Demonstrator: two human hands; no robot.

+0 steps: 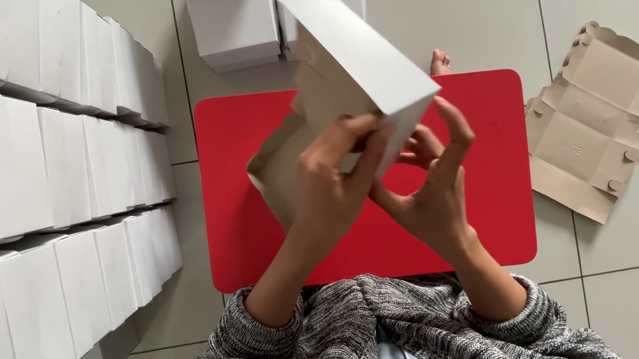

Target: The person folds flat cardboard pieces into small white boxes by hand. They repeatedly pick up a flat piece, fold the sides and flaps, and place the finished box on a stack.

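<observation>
On the floor far left: rows of finished white boxes (42,206) stacked tight. Center, red mat (252,241) on the tiles. Above it my left hand (334,190) is gripping a half-folded cardboard box (355,54), fingers over its lower edge, white lid panel tilted up and away. My right hand (428,188) is just beside, fingers spread, fingertips touching the box underside. Far right, a flat unfolded box blank (593,123) lies on the tiles.

bright even daylight, soft faint shadows, sharp focus, slight blur on moving fingers.
</observation>
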